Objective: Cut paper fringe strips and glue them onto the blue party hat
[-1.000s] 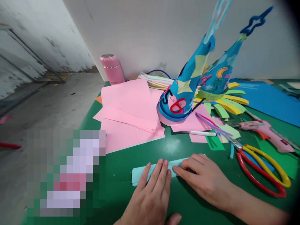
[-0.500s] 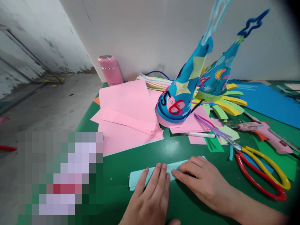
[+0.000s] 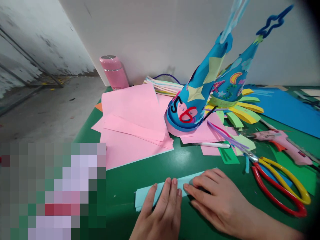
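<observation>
A: Pale blue paper strip (image 3: 144, 196), where?
B: Lower centre of frame, lying on the green table (image 3: 187, 158), beneath both hands.
A: Fingers?
B: Left hand (image 3: 161, 210) flat, little finger spread, other three close together. Right hand (image 3: 221, 198) bent, a fingertip on the strip; pinching or not, cannot tell.
A: Nearby?
B: Scissors (image 3: 276, 185), lower right.

Pale glare on green tabletop (image 3: 184, 156); right corners dark, probably lens vignetting.
</observation>
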`<act>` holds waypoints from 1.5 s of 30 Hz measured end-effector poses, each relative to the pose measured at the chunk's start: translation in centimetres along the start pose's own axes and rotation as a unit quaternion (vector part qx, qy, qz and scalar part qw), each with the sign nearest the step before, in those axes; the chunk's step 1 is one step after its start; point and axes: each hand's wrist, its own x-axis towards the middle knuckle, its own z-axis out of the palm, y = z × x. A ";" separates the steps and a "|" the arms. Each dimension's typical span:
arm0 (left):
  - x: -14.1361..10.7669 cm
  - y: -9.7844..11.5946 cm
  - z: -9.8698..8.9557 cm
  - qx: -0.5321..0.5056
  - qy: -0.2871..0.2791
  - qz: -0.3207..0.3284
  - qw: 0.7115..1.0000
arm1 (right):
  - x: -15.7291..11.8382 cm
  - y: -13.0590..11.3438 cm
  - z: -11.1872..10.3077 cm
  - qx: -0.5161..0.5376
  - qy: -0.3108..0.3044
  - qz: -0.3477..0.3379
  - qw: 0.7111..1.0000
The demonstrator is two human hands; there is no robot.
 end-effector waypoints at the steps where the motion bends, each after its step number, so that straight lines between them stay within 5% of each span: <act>1: 0.0 0.0 0.0 -0.001 0.007 -0.009 1.000 | 0.0 -0.3 -0.1 0.000 0.013 0.003 1.000; 7: 0.1 0.1 0.0 0.005 0.005 -0.008 1.000 | -0.2 -2.0 0.2 -0.064 0.118 -0.008 0.991; 13: 0.1 0.0 -0.2 -0.017 0.018 -0.012 1.000 | 0.2 -1.9 0.6 -0.172 0.076 -0.099 0.977; 26: 0.1 -0.3 -1.1 -0.056 0.063 -0.035 0.996 | -0.4 -2.1 0.9 -0.161 0.030 -0.064 0.984; 33: 1.2 -2.3 -3.8 -0.049 -0.028 -0.128 0.990 | -1.2 -2.3 1.0 -0.108 -0.038 -0.038 0.993; 38: 0.1 -2.8 -3.0 -0.018 -0.062 -0.096 0.993 | -1.5 -2.3 0.9 -0.104 -0.073 -0.033 0.991; 45: -0.5 -2.5 -2.4 0.018 -0.010 -0.014 1.000 | -1.8 -2.5 1.0 -0.120 -0.067 -0.033 0.990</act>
